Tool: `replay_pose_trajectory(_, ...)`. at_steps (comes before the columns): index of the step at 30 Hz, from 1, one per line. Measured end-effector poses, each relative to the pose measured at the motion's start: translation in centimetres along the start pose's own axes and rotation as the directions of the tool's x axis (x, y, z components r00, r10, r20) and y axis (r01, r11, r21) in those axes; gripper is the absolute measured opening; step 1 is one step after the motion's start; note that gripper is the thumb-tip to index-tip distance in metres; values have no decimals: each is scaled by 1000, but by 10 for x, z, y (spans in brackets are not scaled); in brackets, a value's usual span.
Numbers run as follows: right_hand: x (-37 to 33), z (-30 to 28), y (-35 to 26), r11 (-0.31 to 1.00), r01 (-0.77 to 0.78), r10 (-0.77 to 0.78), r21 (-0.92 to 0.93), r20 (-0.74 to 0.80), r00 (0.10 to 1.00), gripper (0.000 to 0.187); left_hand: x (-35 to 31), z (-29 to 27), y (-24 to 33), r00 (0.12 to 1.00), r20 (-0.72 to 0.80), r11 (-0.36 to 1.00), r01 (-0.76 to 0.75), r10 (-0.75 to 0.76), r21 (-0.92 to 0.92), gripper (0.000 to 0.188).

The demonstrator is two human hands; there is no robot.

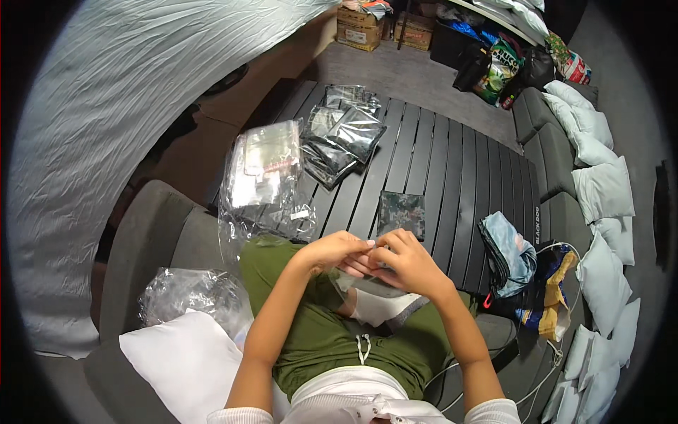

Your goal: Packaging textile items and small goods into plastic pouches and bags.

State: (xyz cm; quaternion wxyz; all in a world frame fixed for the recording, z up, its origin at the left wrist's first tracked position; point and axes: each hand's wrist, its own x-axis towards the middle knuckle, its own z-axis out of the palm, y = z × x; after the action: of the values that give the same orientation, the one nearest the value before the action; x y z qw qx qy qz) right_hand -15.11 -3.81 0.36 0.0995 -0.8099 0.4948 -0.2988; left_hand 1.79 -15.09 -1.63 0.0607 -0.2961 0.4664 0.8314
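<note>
My left hand [330,253] and my right hand [409,266] meet above my lap, fingertips bent together and nearly touching. Between them they pinch what looks like a clear plastic bag [344,283], thin and hard to make out against my legs. Just beyond my fingers a folded camouflage cloth piece [402,212] lies flat on the dark slatted table [452,177]. To its left is a stack of clear plastic bags [265,166], some hanging off the near edge. Behind that stack, several dark camouflage pieces in shiny clear bags [346,134] are piled up.
Folded blue-grey fabric [510,254] sits at the table's right edge, beside a blue and yellow package [554,300] and a white cable [565,247]. Crumpled clear plastic [187,300] and a white pillow [180,364] lie at my left. Pale cushions [604,191] line the right side.
</note>
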Motion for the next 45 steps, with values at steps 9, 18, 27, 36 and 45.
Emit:
replay_pose_trajectory(9, -21, 28, -8, 955, 180, -158, -236, 108, 981, 13, 8, 19, -3, 888, -345, 845, -84, 304, 528, 36)
replay_pose_trajectory(18, -38, 62, -9, 873, -179, 342, -453, 306, 889, 32, 5, 76, -11, 513, -43, 122, -121, 857, 985, 15)
replay_pose_trajectory(27, -31, 65, -6, 767, -317, 319, -558, -97, 943, 56, 8, 97, -40, 345, 234, -210, -107, 909, 972, 22)
replay_pose_trajectory(36, -37, 102, 33, 832, -373, 396, -411, -32, 918, 63, 34, 44, -64, 273, 444, -385, -244, 853, 890, 9)
replay_pose_trajectory(45, -51, 79, 23, 964, -164, 249, 209, -502, 828, 20, 26, -13, -46, 264, -12, 20, -29, 965, 999, 46)
